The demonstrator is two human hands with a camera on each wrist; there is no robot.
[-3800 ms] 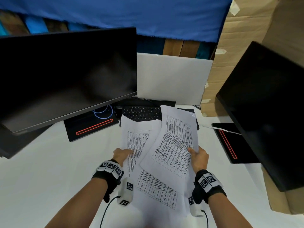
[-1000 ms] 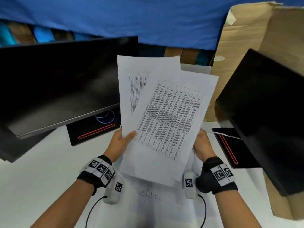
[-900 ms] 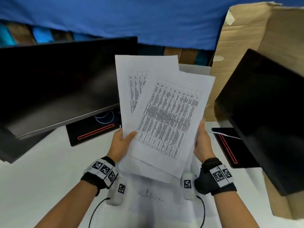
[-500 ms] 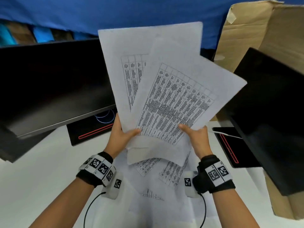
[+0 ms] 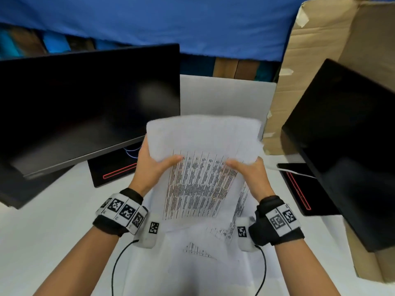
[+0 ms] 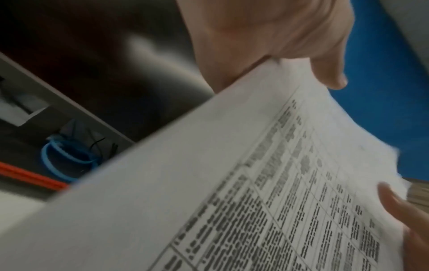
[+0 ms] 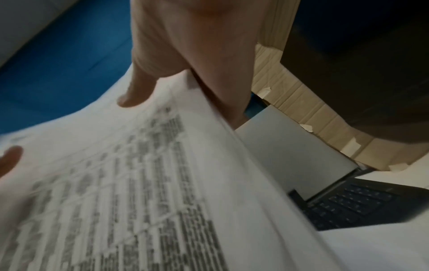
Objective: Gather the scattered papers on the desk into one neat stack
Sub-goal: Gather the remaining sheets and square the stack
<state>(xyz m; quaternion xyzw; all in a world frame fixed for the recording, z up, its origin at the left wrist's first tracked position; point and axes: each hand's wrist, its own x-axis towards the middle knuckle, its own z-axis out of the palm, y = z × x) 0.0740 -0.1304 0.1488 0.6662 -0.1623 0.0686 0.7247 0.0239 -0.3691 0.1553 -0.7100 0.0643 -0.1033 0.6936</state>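
Up above a white desk, a person is holding a bundle of printed papers in the air with both hands, seen from a head camera looking down. Their left hand is gripping the bundle's left edge, thumb lying across the printed table on the front, fingers hidden behind the sheets. Their right hand is gripping the right edge the same way, thumb on top. The sheets are blurring at their upper edge and are not lining up evenly along the right side. More printed sheets are lying flat on the desk beneath the wrists. A dark monitor is standing to the left, another dark monitor to the right, and an open laptop is sitting behind the raised papers. Cardboard is leaning at the right, with blue cloth hanging across the back.
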